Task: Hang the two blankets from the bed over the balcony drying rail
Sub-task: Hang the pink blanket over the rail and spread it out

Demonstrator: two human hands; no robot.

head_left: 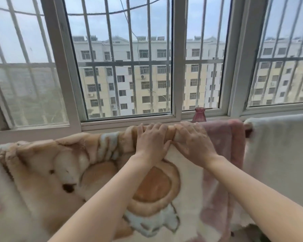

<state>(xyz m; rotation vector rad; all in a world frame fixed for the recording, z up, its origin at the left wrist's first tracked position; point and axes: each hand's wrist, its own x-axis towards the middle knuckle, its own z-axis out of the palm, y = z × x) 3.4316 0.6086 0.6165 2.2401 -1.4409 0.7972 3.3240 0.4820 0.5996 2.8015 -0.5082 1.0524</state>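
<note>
In the head view, the cream and brown cartoon blanket hangs over the drying rail, which runs left to right just near the window sill. Both hands lie on the top fold of this blanket, where it bends over the rail, side by side and touching at the thumbs. The left hand has its fingers curled over the far side of the fold, so its grip grasps the blanket edge. The right hand is laid flat with spread fingers, pressing on the fabric; its grip is released, not clenched. Just right of the right hand, the pink blanket hangs over the same rail, touching the cartoon blanket. Farther right hangs a white blanket, with a bare piece of rail between. A pink glass bottle stands on the window sill behind the hands; whether it contains anything I cannot tell.
</note>
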